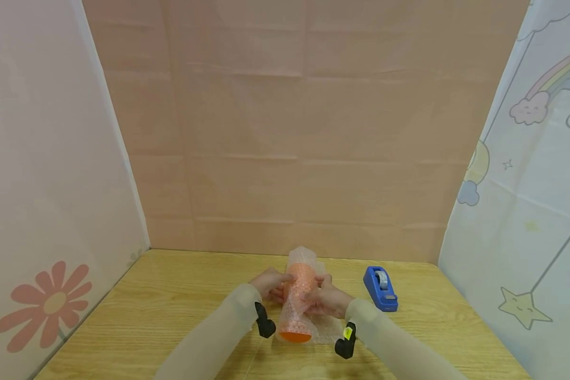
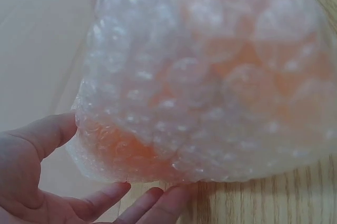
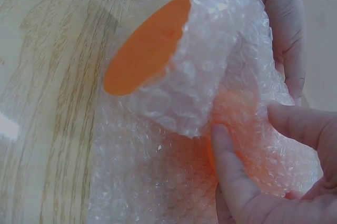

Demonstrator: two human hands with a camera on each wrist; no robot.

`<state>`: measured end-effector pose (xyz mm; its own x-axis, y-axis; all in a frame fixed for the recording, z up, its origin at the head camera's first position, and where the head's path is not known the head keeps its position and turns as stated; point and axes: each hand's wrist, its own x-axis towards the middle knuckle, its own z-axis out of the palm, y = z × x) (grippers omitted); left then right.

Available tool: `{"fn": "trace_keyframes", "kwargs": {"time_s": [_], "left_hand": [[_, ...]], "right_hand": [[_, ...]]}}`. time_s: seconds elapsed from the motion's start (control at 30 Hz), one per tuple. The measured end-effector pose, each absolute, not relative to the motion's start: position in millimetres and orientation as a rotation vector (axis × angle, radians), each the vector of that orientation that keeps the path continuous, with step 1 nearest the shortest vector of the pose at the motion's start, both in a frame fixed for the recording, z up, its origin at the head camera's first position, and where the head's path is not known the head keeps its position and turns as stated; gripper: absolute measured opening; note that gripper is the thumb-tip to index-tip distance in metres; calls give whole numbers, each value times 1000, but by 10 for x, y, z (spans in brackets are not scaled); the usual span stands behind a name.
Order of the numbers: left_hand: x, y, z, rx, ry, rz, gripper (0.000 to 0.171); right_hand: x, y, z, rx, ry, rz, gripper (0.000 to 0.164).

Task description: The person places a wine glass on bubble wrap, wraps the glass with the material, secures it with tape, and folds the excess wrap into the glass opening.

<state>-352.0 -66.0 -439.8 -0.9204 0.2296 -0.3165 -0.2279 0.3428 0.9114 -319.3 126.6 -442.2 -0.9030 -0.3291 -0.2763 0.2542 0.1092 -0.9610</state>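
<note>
An orange object with a flat round end [image 3: 150,48] and a narrower middle lies on its side, rolled in clear bubble wrap [image 1: 300,279]. Its exact kind is hidden by the wrap. My left hand [image 1: 269,282] grips the roll from the left, thumb on the upper side and fingers low against the wrap [image 2: 131,150]. From the right, my right hand [image 1: 330,298] holds the roll at its narrower part, with thumb and fingers pressed on the plastic. A loose flap of bubble wrap [image 3: 137,182] spreads on the table under and to the right of it.
A blue tape dispenser [image 1: 381,289] with a roll of tape stands on the wooden table [image 1: 185,285], to the right of my right hand. A plain pinkish-tan sheet [image 1: 299,132] hangs behind the table, and printed white sheets flank both sides.
</note>
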Motion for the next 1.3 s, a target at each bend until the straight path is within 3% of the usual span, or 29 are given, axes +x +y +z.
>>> {"fn": "trace_keyframes", "kwargs": {"time_s": [0.2,1.3], "left_hand": [[-3515,-659,-4388,2,2226,1589,51],[-3429,-590,-4214,174,2440,1456,45]], "right_hand": [[-3178,1270,-4399,-74,1964,-1840,82],[-3214,1317,-4553,-38,1745,-2000,83]]}}
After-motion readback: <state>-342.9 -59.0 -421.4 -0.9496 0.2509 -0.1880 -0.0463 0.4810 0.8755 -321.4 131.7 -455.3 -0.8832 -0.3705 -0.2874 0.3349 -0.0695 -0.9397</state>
